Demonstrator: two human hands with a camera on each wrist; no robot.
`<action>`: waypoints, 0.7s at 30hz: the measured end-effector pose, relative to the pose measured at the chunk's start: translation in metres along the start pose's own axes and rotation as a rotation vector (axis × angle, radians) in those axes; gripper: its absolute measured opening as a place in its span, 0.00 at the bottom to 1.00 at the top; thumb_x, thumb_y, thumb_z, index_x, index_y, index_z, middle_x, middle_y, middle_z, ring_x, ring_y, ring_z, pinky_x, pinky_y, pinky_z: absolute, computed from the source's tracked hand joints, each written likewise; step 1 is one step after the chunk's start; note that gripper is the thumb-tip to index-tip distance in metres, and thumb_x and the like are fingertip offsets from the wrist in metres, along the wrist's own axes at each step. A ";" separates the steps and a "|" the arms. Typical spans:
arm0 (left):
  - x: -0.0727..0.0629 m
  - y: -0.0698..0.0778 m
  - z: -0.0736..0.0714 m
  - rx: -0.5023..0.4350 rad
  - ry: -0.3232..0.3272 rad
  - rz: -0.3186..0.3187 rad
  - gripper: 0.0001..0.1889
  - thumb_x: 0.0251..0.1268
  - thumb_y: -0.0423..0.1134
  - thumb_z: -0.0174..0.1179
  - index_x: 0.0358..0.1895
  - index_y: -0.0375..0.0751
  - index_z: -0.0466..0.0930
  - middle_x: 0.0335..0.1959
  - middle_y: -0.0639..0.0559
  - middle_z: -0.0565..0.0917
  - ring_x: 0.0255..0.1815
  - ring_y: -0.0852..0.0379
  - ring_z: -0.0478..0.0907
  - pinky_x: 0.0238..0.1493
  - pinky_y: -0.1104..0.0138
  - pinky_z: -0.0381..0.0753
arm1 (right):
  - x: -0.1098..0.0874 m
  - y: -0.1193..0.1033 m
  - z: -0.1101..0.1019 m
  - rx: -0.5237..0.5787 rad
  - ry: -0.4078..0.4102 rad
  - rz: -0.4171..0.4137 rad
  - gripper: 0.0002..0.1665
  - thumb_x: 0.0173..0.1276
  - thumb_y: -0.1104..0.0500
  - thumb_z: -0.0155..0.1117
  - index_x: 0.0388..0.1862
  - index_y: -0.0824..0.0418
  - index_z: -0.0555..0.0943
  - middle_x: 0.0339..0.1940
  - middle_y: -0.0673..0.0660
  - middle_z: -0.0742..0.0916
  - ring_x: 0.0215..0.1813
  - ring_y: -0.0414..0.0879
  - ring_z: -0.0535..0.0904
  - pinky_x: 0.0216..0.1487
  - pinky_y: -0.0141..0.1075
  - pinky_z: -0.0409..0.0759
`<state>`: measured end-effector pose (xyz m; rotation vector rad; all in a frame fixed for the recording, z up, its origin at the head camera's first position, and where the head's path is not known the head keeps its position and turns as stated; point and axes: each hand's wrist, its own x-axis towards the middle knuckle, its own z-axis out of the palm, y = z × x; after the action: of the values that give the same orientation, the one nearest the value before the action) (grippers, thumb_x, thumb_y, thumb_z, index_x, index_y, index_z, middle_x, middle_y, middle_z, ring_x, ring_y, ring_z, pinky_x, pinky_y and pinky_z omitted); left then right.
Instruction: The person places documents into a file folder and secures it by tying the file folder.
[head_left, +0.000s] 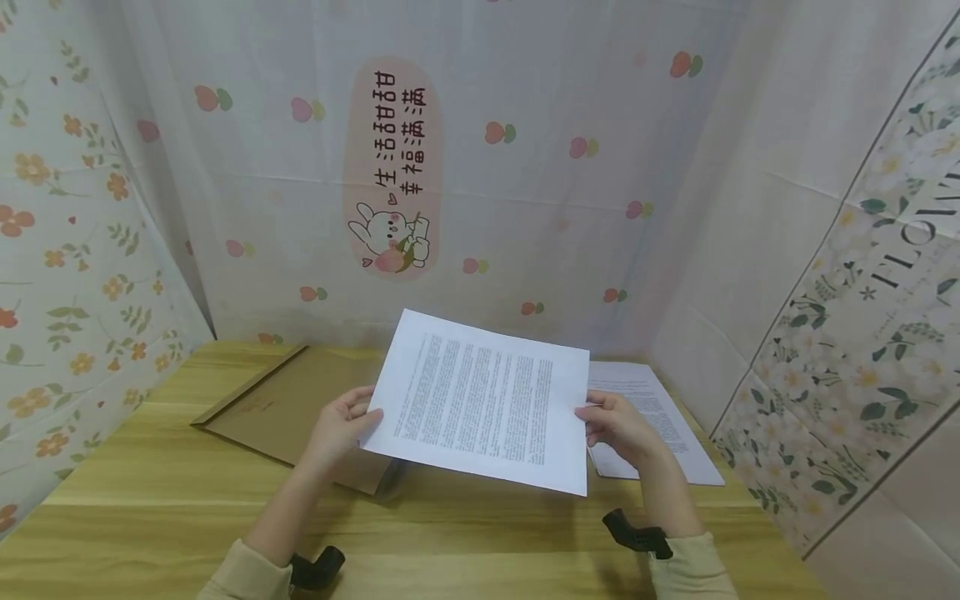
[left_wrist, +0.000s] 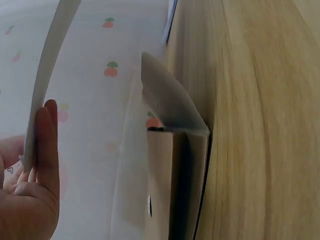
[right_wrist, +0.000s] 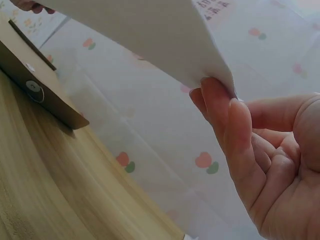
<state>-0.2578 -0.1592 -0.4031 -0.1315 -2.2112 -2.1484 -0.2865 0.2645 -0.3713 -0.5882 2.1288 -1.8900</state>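
A printed sheet of paper (head_left: 480, 400), possibly a thin stack, is held up above the table between both hands, its text lines running sideways. My left hand (head_left: 343, 425) pinches its left edge, thumb on the printed face and fingers behind. At the right edge, my right hand (head_left: 618, 425) pinches the paper between thumb and fingers. Below and to the left lies a brown paper file envelope (head_left: 292, 400), partly hidden by the left forearm and the sheet. In the left wrist view the envelope's flap (left_wrist: 167, 95) stands lifted and its mouth gapes. A button with string (right_wrist: 33, 87) shows on it.
More printed pages (head_left: 660, 425) lie on the table at the right, partly behind the right hand. The wooden table (head_left: 480, 550) ends against patterned cloth (head_left: 525, 208) at the back and sides. Black wrist mounts (head_left: 318, 568) sit at both cuffs.
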 end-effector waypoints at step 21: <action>-0.004 -0.021 0.004 1.001 -0.124 0.175 0.25 0.54 0.44 0.69 0.52 0.34 0.74 0.39 0.45 0.82 0.37 0.47 0.79 0.35 0.54 0.79 | -0.006 0.034 -0.038 0.109 -0.037 0.159 0.11 0.72 0.68 0.51 0.47 0.65 0.81 0.35 0.56 0.88 0.31 0.43 0.85 0.35 0.33 0.83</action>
<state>-0.2559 -0.1559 -0.4245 -0.3789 -2.8926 -0.7834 -0.3023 0.3039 -0.4000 -0.4152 1.9726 -1.8785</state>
